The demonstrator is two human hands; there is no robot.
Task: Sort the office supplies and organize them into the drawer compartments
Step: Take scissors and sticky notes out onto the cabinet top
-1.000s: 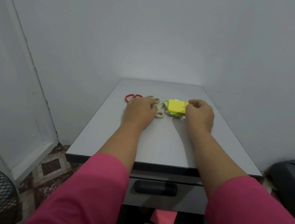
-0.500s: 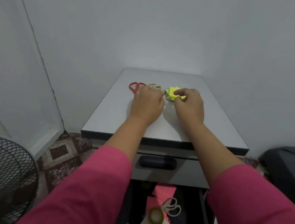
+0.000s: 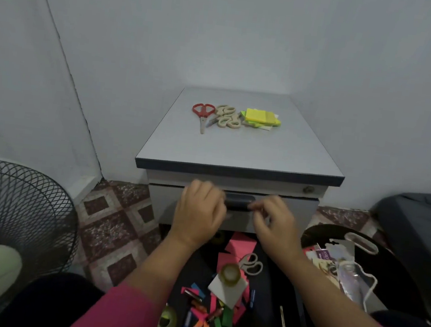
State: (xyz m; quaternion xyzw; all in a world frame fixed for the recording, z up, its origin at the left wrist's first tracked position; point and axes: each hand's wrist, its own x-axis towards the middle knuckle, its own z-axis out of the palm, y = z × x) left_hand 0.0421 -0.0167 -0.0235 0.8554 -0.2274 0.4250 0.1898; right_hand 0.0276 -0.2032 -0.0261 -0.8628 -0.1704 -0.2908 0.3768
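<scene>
Black mesh fan [image 3: 11, 223], patterned floor tiles [image 3: 115, 232]

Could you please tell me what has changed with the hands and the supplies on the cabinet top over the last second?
Both hands left the cabinet top: the left hand let go of the beige scissors, the right hand left the yellow sticky notes, and both came down in front of the drawer handle, holding nothing. The red scissors and both piles stayed put; the drawer stays shut.
</scene>
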